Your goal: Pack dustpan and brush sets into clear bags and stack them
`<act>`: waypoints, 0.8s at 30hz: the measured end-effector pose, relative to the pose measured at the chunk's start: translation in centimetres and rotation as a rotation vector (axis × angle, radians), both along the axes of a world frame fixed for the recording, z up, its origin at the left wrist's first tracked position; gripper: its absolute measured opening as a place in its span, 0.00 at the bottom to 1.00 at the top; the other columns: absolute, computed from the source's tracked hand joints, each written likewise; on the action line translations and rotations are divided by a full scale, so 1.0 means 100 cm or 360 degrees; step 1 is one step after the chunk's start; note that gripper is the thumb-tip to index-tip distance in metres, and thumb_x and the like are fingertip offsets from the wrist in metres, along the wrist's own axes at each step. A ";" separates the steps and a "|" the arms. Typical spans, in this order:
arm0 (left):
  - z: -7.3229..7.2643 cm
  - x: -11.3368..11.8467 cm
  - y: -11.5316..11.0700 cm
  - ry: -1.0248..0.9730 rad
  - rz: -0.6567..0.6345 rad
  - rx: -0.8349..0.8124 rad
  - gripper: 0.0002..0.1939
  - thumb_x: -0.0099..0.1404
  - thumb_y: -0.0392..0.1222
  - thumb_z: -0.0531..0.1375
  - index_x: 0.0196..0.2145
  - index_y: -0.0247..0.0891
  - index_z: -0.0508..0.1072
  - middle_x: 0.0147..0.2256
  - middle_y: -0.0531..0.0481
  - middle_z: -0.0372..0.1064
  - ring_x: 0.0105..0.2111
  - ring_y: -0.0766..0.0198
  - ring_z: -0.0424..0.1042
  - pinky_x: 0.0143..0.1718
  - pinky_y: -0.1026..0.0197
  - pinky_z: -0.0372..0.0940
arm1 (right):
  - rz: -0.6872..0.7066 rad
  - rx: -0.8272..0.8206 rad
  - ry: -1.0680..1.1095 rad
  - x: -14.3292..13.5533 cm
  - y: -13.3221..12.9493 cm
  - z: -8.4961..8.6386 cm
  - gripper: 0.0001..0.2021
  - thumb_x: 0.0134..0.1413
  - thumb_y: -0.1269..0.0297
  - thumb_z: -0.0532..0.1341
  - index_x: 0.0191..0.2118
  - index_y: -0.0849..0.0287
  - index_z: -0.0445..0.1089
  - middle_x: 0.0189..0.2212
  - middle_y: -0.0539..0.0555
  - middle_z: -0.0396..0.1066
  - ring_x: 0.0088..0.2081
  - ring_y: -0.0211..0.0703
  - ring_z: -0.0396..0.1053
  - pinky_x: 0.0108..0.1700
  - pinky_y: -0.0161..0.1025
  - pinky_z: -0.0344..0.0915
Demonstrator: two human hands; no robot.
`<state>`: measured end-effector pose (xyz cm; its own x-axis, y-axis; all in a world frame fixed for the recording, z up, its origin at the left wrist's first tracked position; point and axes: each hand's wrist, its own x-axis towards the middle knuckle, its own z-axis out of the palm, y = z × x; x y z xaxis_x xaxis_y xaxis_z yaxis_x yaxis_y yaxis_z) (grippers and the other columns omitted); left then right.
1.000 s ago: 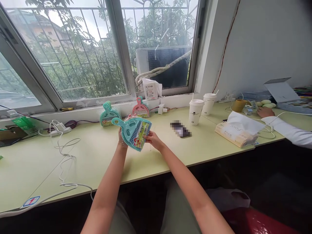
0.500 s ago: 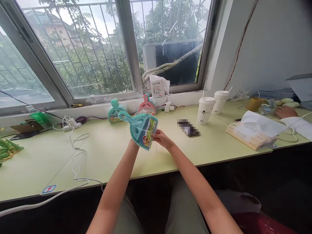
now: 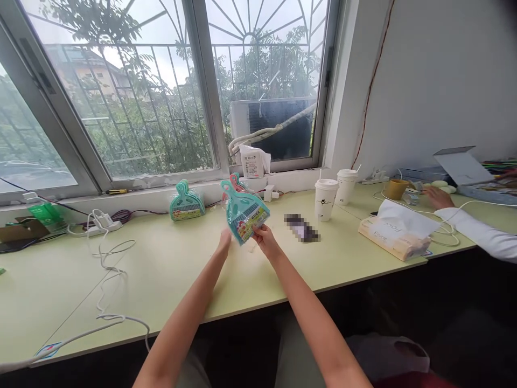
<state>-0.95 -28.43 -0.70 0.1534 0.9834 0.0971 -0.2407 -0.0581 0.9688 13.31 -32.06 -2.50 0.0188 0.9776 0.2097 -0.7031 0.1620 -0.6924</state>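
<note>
Over the table I hold up a turquoise mini dustpan and brush set (image 3: 245, 211) in clear wrapping, its handle pointing up and left. My right hand (image 3: 263, 237) pinches its lower right edge, thumb on the printed label. Just at the lower left edge is my left hand (image 3: 226, 240); its fingers are hidden behind the set, so its grip does not show. Behind it, partly covered, a pink dustpan set (image 3: 241, 185) stands against the wall. Several green wrapped dustpan sets (image 3: 187, 202) stand together farther left.
A blurred-out dark object (image 3: 302, 228) lies right of my hands. Beyond are two white paper cups (image 3: 326, 200) with straws and a tissue pack (image 3: 393, 237). White cables (image 3: 105, 264) trail across the left side. Another person's hand (image 3: 438, 198) rests at the far right.
The dustpan set has turned, so its handle points more upward. My left hand shows more at its lower left side. The view has shifted slightly up and right.
</note>
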 end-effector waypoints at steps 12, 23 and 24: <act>-0.015 0.008 -0.026 -0.0082 0.0033 0.0016 0.26 0.51 0.48 0.70 0.45 0.34 0.72 0.44 0.41 0.75 0.46 0.49 0.73 0.46 0.49 0.70 | -0.0266 -0.0121 -0.0019 -0.007 0.012 -0.016 0.16 0.38 0.68 0.71 0.35 0.60 0.69 0.35 0.53 0.77 0.40 0.46 0.76 0.47 0.46 0.74; -0.022 -0.046 -0.004 -0.0054 0.0006 -0.0350 0.20 0.55 0.30 0.61 0.47 0.30 0.72 0.39 0.39 0.76 0.36 0.53 0.78 0.33 0.55 0.76 | 0.0119 -0.0327 -0.1038 0.008 0.007 -0.025 0.10 0.53 0.60 0.65 0.34 0.63 0.70 0.24 0.55 0.75 0.21 0.42 0.72 0.27 0.39 0.70; -0.021 -0.052 -0.004 -0.0061 0.0066 -0.0384 0.20 0.56 0.29 0.60 0.48 0.31 0.71 0.39 0.39 0.76 0.34 0.54 0.78 0.31 0.56 0.76 | -0.0026 -0.0272 -0.1236 0.008 0.007 -0.027 0.10 0.53 0.59 0.65 0.33 0.62 0.70 0.21 0.54 0.74 0.20 0.42 0.71 0.27 0.39 0.70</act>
<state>-6.13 -28.82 -2.80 0.1132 0.9842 -0.1364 -0.2799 0.1633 0.9460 14.14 -31.39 -5.16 -0.0566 0.9983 0.0156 -0.0077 0.0152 -0.9999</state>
